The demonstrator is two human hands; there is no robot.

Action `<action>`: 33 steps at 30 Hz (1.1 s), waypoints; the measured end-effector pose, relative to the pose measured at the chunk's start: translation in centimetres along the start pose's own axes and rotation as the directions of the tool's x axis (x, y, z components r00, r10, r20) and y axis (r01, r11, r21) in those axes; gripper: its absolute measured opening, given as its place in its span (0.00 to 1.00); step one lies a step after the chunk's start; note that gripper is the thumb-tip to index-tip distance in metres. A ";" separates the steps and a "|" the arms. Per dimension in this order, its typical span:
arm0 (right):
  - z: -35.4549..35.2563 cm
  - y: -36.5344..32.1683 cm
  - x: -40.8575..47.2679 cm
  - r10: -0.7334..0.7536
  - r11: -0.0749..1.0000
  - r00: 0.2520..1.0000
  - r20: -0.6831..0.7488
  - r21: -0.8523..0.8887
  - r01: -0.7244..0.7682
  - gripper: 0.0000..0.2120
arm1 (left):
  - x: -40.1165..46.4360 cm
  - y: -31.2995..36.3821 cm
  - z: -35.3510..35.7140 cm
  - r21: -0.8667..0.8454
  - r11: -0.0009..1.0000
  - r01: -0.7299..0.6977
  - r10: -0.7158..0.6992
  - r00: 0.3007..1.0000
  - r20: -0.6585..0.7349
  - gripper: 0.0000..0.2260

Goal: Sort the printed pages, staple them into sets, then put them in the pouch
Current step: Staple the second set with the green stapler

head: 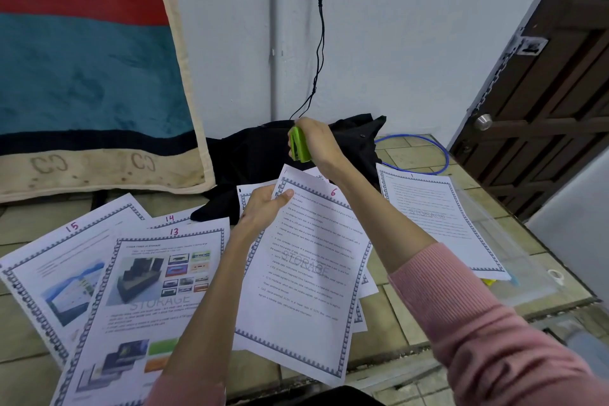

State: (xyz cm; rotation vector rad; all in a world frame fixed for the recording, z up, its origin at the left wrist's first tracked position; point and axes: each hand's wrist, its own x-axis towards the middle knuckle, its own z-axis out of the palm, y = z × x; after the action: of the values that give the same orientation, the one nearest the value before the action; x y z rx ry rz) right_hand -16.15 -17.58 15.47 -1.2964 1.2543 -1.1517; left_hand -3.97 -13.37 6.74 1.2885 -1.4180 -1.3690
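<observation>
My left hand [265, 204] pinches the top left corner of a set of printed pages [306, 273] whose top sheet is numbered 6, holding it tilted above the tiled surface. My right hand [318, 142] grips a green stapler [299, 145] just above and beyond that corner, apart from the paper. Loose pages numbered 13 [155, 300], 14 [169, 218] and 15 [56, 270] lie overlapped at the left. A page numbered 1 [438, 221] lies at the right, partly on a clear plastic pouch [514, 260].
A black cloth [257, 155] is heaped against the wall behind the pages, with a black cable [321, 30] hanging above it. A blue cable loop [438, 155] lies at the back right. A striped blanket [85, 69] hangs at the left; a dark door [547, 82] stands right.
</observation>
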 end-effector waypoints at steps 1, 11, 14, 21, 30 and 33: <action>0.0 0.0 -0.1 0.006 1.000 1.000 -0.024 0.031 -0.005 0.12 | 0.0 0.0 0.0 0.005 1.000 0.000 0.000 1.000 -0.001 0.07; 0.8 3.1 0.7 -0.336 0.884 0.862 -0.380 -0.444 0.150 0.25 | 0.0 0.3 -0.1 0.010 0.999 -0.031 0.031 0.999 -0.023 0.09; 0.9 4.1 0.8 -0.321 0.869 0.873 -0.367 -0.481 0.117 0.24 | 0.0 0.5 0.0 0.000 0.999 -0.050 0.050 0.998 -0.024 0.08; 1.7 4.3 1.0 -0.321 0.857 0.884 -0.340 -0.502 0.118 0.27 | 0.2 0.8 0.5 0.060 0.995 -0.083 0.082 0.996 0.015 0.08; 1.9 4.2 1.0 -0.345 0.782 0.895 -0.284 -0.615 0.106 0.25 | 0.4 0.7 0.8 0.130 0.989 -0.067 0.066 0.998 0.015 0.08; 1.9 4.5 1.1 -0.345 0.782 0.894 -0.287 -0.614 0.104 0.25 | 0.3 0.7 1.1 0.160 0.986 -0.048 0.046 0.999 0.016 0.08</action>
State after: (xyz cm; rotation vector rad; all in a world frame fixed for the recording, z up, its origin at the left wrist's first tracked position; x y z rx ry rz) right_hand -14.64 -18.69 10.85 -1.7743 1.8946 -1.2859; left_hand -5.22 -13.50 7.25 1.3412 -1.5839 -1.2541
